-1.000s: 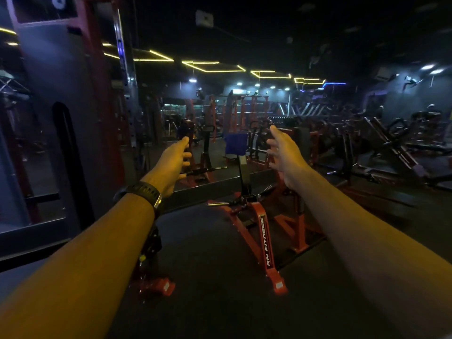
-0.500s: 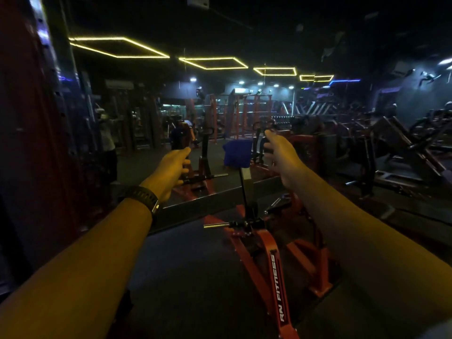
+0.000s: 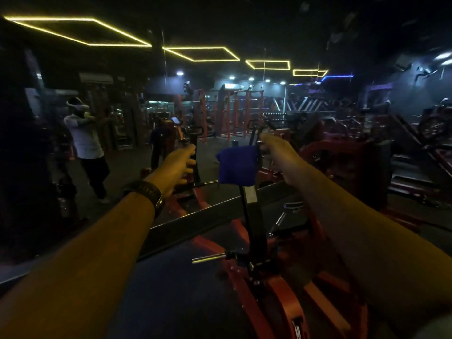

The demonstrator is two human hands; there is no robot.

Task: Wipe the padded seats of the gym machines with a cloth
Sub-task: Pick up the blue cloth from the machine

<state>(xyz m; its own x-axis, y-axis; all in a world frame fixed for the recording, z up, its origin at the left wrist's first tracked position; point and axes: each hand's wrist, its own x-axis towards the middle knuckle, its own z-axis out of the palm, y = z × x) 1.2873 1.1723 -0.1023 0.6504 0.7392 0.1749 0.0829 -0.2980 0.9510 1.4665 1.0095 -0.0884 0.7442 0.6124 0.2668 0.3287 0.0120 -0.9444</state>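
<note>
1. The fingertips (image 3: 265,142) of my right hand (image 3: 278,157) meet the top right corner of the blue cloth (image 3: 238,166); it is too dark to tell whether they pinch it.
2. My left hand (image 3: 177,165) hangs loosely spread and holds nothing, just left of the cloth.
3. The cloth drapes over the top of the black post (image 3: 255,236) and hides what is under it.

The cloth (image 3: 238,165) sits atop the upright post (image 3: 255,236) straight ahead, between two outstretched hands: the left hand (image 3: 178,167) apart to its left, the right hand (image 3: 276,155) just beside its upper right corner. The post rises from a machine frame (image 3: 281,302) on the floor (image 3: 171,289) below. Behind it runs a low ledge (image 3: 186,220) — farther back, a person (image 3: 85,143) stands at left and more machines (image 3: 367,152) at right.
</note>
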